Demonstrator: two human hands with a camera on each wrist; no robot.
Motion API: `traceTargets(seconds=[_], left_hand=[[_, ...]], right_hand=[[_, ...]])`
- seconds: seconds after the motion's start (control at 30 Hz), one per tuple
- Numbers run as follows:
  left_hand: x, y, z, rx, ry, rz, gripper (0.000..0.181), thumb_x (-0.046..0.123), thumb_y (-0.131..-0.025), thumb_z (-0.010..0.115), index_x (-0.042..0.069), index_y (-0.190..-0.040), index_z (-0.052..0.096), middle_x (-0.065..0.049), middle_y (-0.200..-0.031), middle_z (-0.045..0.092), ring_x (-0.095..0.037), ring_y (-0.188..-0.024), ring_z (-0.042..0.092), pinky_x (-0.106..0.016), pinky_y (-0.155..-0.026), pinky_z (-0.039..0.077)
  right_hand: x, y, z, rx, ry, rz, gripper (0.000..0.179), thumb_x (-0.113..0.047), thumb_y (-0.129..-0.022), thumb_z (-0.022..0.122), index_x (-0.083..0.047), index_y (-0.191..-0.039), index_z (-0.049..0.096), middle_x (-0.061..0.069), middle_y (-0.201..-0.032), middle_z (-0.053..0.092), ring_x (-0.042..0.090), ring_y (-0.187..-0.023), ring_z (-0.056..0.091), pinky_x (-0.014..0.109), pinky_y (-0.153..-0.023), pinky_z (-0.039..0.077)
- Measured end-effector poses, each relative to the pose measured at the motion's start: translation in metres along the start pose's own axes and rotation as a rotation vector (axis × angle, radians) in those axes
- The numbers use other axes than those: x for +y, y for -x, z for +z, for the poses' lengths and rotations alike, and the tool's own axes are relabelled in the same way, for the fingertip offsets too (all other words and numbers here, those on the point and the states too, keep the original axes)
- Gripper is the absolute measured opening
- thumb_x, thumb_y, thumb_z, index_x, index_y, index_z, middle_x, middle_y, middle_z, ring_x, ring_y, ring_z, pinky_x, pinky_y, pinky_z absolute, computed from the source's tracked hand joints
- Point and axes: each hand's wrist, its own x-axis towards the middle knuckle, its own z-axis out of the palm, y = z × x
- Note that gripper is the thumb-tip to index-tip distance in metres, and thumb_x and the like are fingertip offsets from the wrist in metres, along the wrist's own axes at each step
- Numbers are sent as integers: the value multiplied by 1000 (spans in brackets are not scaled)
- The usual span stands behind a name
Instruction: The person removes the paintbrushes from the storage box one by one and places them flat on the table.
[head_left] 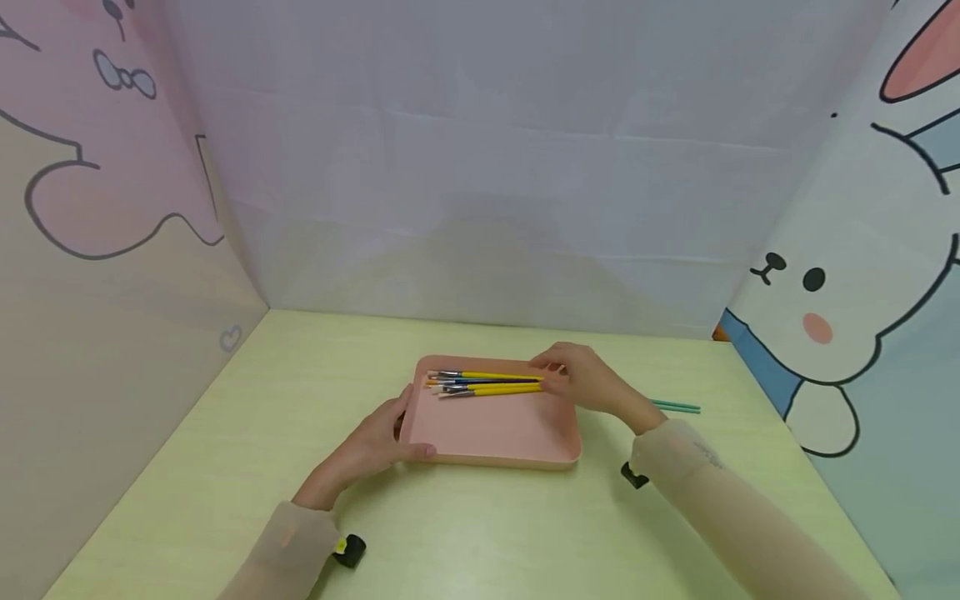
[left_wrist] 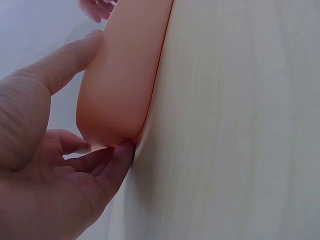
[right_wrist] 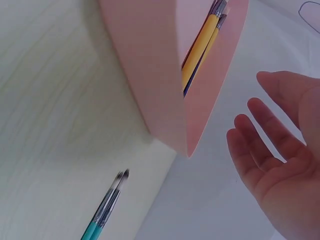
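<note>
A pink rectangular tray (head_left: pixel 487 432) lies on the table, with several paintbrushes (head_left: pixel 498 387) in its back part, their yellow and dark handles pointing right. My left hand (head_left: pixel 367 446) grips the tray's left end. In the left wrist view its thumb lies along one side of the tray wall and its fingertips (left_wrist: pixel 124 150) touch the corner. Over the tray's back right corner is my right hand (head_left: pixel 588 379), covering the handle ends in the head view. The right wrist view shows that hand with loosely bent fingers (right_wrist: pixel 255 140), holding nothing, apart from the tray wall.
Two green-handled paintbrushes (head_left: pixel 678 407) lie on the table (head_left: pixel 480 533) right of the tray, partly behind my right wrist; their dark bristles (right_wrist: pixel 125 174) show in the right wrist view. A pale cloth backdrop (head_left: pixel 480 167) stands behind, with printed cartoon panels on both sides.
</note>
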Motion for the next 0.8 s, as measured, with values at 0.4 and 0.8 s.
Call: traceTargets(seconds=[0.4,0.8], left_hand=[[-1,-2,2,5,-12,-8,123,40,-86,91,10,-172,8,-20,-170,30,-35,-149,41,-59,-121,33],[2,0,0,-6,-6,-10,124,41,-86,91,10,-172,7,-19,-168,33,-34,-147,45,-58,-120,35]], right_hand=[[-11,-25,19,-132,-6,50,34,-4,-96,78,-4,-130,75,15,-118,73,34,-108,68,46,-93,58],[-7,-33,34,-178,11,69,32,-3,-96,77,-3,-128,76,13,-115,73,31,-104,66,42,-95,55]])
